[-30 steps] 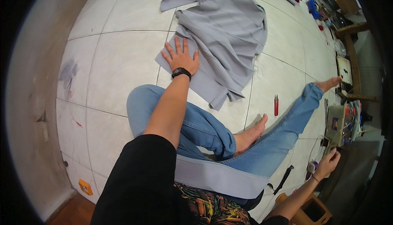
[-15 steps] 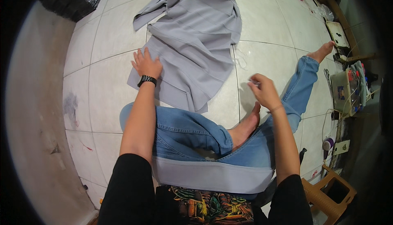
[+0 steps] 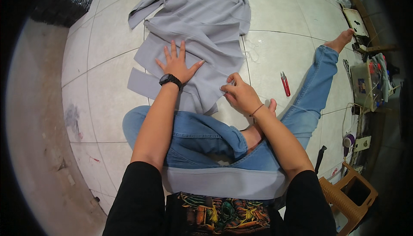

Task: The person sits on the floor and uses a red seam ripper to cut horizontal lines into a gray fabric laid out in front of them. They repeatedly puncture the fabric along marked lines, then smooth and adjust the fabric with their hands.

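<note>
— What are the hands doing?
— The left hand point(image 3: 177, 65) lies flat, fingers spread, pressing the grey cloth point(image 3: 202, 29). The right hand point(image 3: 241, 95) pinches the cloth's near edge.
— And the cloth?
— Spread on the tiled floor point(image 3: 103, 34) before the folded legs. Red snips point(image 3: 285, 84) lie just right, near the outstretched leg point(image 3: 316, 85).

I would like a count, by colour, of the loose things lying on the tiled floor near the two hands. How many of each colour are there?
Grey: 1, the grey cloth under the left hand and at the right hand.
Red: 1, the red snips.
Total: 2.
</note>
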`<action>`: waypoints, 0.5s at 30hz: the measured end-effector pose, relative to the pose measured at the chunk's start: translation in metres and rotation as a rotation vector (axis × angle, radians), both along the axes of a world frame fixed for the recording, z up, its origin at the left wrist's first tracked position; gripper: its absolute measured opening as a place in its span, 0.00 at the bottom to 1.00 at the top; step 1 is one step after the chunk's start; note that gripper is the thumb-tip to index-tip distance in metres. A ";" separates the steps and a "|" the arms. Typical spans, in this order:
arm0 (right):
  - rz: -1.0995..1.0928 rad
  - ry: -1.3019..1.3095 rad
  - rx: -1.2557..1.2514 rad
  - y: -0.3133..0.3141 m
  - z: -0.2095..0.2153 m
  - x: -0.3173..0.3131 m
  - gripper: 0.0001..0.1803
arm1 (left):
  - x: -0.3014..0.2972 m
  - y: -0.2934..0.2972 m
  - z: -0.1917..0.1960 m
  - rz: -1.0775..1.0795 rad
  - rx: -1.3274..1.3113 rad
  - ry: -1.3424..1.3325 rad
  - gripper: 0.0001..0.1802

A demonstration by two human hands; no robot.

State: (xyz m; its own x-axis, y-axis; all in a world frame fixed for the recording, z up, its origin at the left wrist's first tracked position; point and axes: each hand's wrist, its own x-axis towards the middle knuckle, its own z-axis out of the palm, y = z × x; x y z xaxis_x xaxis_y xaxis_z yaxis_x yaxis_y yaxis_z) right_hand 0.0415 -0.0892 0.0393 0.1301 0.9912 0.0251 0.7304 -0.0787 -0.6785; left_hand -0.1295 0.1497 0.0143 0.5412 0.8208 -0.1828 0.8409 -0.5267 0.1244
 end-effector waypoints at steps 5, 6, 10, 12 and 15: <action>0.106 -0.082 -0.065 -0.021 0.027 0.003 0.04 | -0.006 0.003 -0.004 0.053 -0.013 -0.045 0.70; 0.130 -0.072 -0.093 -0.030 0.035 0.003 0.05 | -0.006 0.003 -0.007 0.058 0.002 -0.070 0.69; 0.179 0.059 -0.019 -0.045 0.057 -0.001 0.05 | -0.006 0.010 -0.021 0.165 0.014 -0.176 0.65; 0.147 0.176 0.128 -0.037 0.057 -0.011 0.05 | -0.004 0.018 -0.028 0.247 -0.010 -0.228 0.60; 0.147 0.405 0.194 -0.019 0.051 -0.026 0.04 | -0.007 0.025 -0.035 0.356 0.001 -0.163 0.51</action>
